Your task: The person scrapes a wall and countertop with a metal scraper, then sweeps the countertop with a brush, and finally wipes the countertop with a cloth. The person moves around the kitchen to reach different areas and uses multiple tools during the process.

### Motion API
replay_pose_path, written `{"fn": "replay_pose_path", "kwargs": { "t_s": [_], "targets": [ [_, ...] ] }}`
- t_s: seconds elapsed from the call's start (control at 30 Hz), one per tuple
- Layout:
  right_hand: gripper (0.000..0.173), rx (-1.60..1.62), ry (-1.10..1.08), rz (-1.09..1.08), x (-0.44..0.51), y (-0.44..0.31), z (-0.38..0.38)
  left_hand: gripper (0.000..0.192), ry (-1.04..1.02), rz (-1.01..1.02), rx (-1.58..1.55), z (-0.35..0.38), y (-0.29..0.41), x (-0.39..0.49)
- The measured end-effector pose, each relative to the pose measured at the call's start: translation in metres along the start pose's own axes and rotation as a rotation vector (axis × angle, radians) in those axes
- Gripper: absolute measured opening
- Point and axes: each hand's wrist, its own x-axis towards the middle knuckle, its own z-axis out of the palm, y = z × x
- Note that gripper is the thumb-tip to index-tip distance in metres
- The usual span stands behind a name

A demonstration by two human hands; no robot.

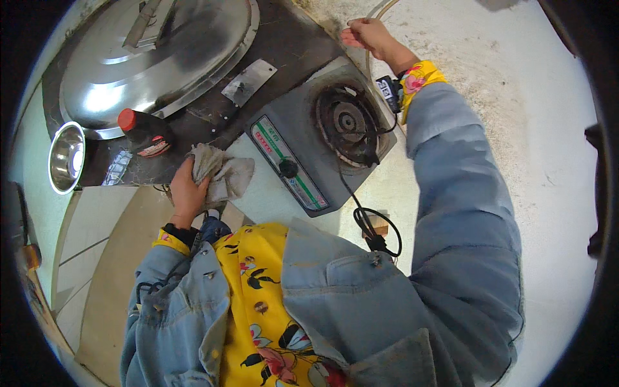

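Observation:
My left hand [187, 191] is closed around a crumpled greyish cloth [225, 174] at the front edge of the dark counter. My right hand [366, 36] is raised near the wall, beyond the far corner of the grey single-burner gas stove [300, 106]; its fingers are bent and whether they hold something small cannot be told. The stove has a round iron burner [346, 122] and a black knob [288, 168]. A black cable [357, 200] hangs in a loop over its side. A flat metal plate [249, 82] lies left of the stove.
A large domed metal lid [159, 58] covers the counter's back left. Before it are a dark bottle with a red cap [144, 131] and a steel bowl [66, 158] at the edge. A hose [368, 63] runs along the stained wall [483, 72] behind the stove.

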Motion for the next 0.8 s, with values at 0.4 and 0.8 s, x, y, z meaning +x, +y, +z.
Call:
{"fn": "replay_pose_path", "kwargs": {
  "t_s": [0.4,0.8],
  "targets": [
    [0.029,0.065,-0.042,-0.120,0.065,0.039,0.069,0.054,0.008,0.099,0.075,0.012,-0.015,-0.005],
    [0.032,-0.046,-0.163,-0.505,0.105,0.038,0.101,0.054,-0.037,0.123,0.043,0.014,-0.022,-0.007]
  ]
}}
